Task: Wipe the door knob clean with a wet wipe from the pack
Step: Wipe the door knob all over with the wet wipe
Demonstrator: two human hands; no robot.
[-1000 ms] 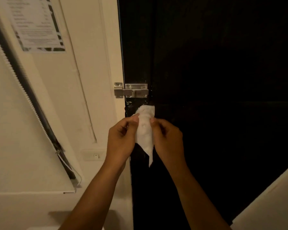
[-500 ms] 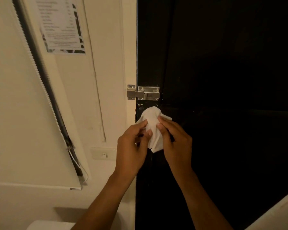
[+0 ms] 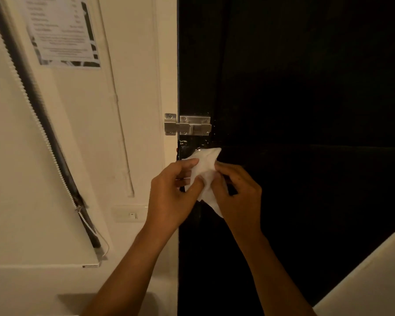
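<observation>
Head: bolt latch above wipe (knob hidden).

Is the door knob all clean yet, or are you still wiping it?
Not clean yet. Done: a wet wipe is out of the pack, which isn't in view. In hand: the left hand and right hand both pinch the wipe, bunched over the spot on the dark door under the silver latch. The knob itself is hidden behind the wipe, so I can't tell how clean it is. Left: finishing the rubbing.
</observation>
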